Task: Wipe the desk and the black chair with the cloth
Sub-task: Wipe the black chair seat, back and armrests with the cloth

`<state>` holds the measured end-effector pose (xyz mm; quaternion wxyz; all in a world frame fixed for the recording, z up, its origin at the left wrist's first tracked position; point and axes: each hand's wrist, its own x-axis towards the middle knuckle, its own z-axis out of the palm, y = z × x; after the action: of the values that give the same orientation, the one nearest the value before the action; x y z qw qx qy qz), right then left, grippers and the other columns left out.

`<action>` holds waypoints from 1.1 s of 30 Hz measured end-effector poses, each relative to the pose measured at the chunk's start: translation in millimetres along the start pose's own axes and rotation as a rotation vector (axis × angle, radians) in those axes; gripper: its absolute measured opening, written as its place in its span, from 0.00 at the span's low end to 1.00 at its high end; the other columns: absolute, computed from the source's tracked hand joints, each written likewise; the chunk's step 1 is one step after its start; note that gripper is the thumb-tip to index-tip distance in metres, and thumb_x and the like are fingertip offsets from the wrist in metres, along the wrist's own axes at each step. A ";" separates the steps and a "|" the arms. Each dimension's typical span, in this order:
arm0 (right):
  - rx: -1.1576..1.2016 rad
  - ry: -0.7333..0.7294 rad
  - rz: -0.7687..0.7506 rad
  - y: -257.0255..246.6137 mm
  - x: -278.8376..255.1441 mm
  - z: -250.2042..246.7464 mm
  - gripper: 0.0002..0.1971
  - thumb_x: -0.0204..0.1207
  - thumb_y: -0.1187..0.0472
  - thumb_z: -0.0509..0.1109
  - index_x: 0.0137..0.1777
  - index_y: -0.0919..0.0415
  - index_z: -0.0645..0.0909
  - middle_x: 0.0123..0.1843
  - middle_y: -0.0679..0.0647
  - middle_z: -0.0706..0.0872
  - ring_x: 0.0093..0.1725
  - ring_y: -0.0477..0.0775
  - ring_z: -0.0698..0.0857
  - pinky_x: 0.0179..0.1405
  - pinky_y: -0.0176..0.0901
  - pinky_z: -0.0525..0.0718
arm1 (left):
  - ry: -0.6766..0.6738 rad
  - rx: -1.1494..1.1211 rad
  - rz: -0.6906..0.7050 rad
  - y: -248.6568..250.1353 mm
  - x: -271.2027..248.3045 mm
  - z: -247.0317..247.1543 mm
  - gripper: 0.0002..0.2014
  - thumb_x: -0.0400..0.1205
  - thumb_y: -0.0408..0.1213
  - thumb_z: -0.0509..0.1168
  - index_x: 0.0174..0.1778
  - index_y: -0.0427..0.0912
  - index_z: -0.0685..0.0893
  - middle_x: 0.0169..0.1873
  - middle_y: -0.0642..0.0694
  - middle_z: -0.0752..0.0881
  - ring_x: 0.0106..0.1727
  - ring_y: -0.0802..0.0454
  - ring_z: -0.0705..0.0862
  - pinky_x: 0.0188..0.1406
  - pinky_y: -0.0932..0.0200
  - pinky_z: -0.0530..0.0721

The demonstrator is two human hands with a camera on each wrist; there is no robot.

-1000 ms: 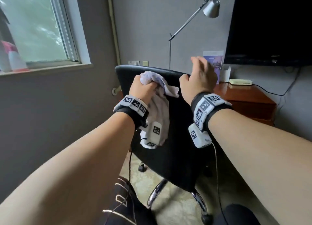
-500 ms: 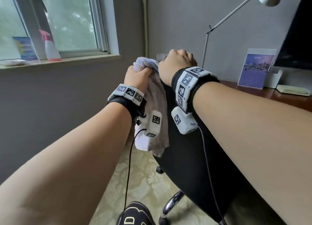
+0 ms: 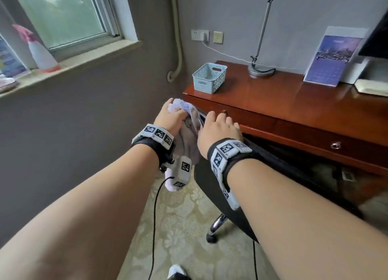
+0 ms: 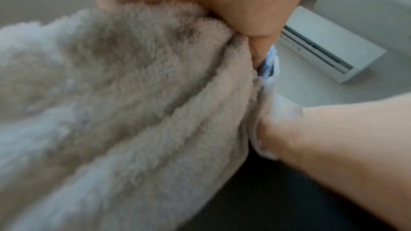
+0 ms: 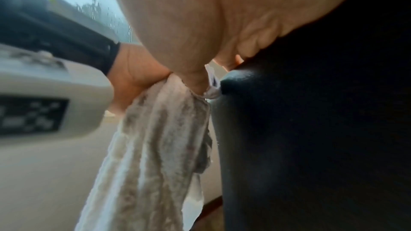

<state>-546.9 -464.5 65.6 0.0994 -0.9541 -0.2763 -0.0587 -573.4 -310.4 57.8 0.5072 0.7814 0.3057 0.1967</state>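
Two hands at black chair (image 3: 206, 182) top, 12 o'clock: left hand (image 3: 168, 120) fingers clench cloth (image 3: 186, 142), right hand (image 3: 218, 130) fingers hook its edge; chair could roll into counter (image 3: 294, 95) at 2 o'clock if pushed hard

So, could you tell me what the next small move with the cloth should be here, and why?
Probably draw the cloth down the side edge of the black chair. The left hand grips it bunched at the top corner of the backrest, the rest hanging loose alongside. The right hand holds the top edge, which should steady the chair.
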 end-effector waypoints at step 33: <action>-0.090 -0.187 0.325 318.7 -146.8 -86.4 0.10 0.81 0.52 0.58 0.38 0.45 0.75 0.46 0.49 0.74 0.52 0.55 0.70 0.54 0.47 0.67 | -1.042 0.232 -0.271 38.9 -169.2 249.4 0.13 0.94 0.40 0.56 0.53 0.42 0.85 0.48 0.43 0.83 0.47 0.52 0.79 0.64 0.53 0.77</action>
<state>-503.5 -823.2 75.1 0.0387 -0.9910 -0.1236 0.0350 -533.1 -604.3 -8.0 0.5230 0.7796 0.1316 -0.3183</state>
